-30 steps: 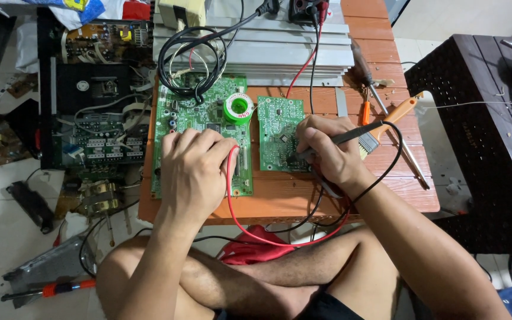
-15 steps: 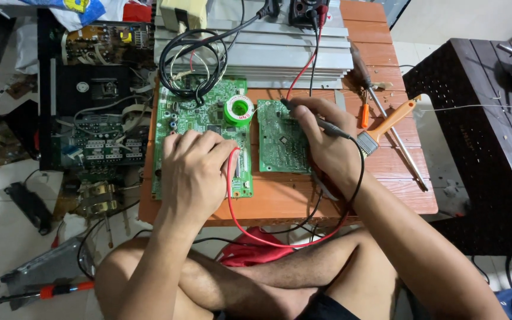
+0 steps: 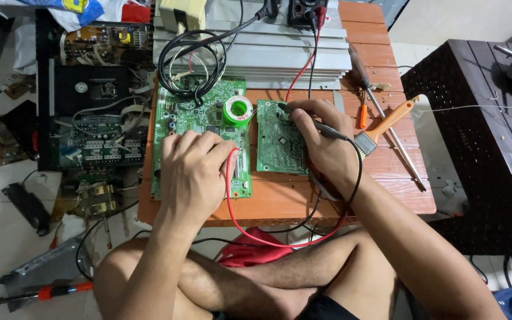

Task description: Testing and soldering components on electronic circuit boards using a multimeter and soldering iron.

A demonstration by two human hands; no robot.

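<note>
At centre frame, the large board (image 3: 200, 127) is pressed flat by the left hand (image 3: 194, 172), fingers curled on a red lead (image 3: 230, 195). Just right, a black probe (image 3: 321, 126) is pinched by the right hand (image 3: 327, 145) against the small board (image 3: 277, 142). A brush (image 3: 386, 121) lies right of it.

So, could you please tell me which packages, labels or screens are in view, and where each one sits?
Plastic bag: top left corner, crumpled, blue, white and yellow.
Solder reel label: on the large circuit board, round, green.
Meter: top edge, black; no screen visible.
</note>
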